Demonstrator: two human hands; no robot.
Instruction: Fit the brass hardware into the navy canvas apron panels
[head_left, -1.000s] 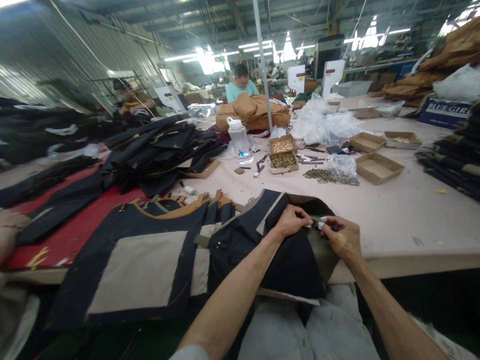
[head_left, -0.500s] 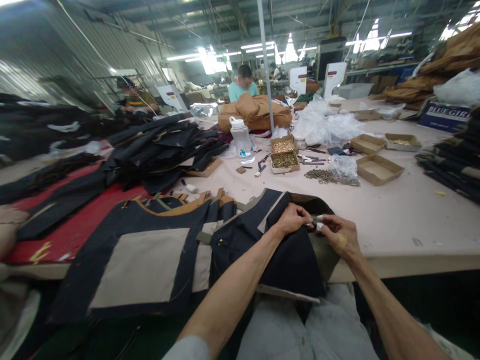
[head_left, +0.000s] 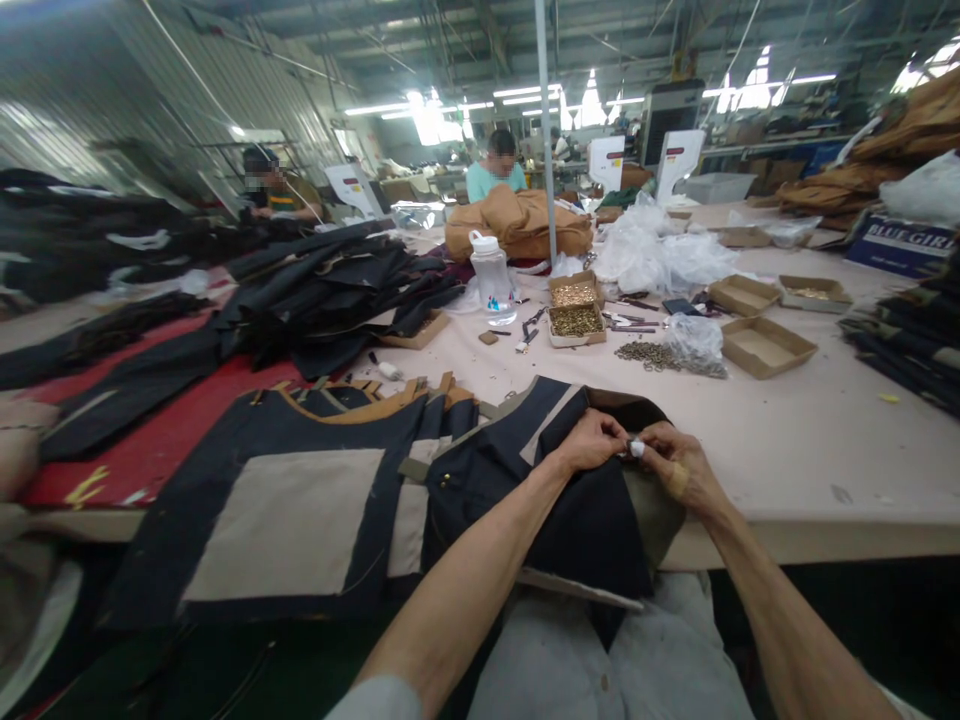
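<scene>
A dark navy garment piece (head_left: 600, 520) with an olive-green underside hangs over the table's front edge. My left hand (head_left: 595, 440) is closed on it, thumb and fingers pinched near its folded upper edge. Close against those fingertips, my right hand (head_left: 679, 462) is closed in a pinch too. Something white (head_left: 637, 448) shows at its fingertips, perhaps tape on a finger; whatever small thing is between the fingers is hidden. To the left lies another dark piece with a large beige patch (head_left: 289, 525), overlapping further pieces with tan straps (head_left: 450, 392).
Small boxes of brass-coloured fasteners (head_left: 576, 322), loose metal rings (head_left: 646, 355), open cardboard boxes (head_left: 768, 347) and a water bottle (head_left: 491, 280) stand beyond my hands. Dark cloth (head_left: 337, 285) is piled at left. Another person's arm (head_left: 19, 445) is at the left edge; others sit farther back.
My right fingertips have drawn in closer to my left ones, and less white shows between them. The view has shifted slightly. The garment stays in about the same place.
</scene>
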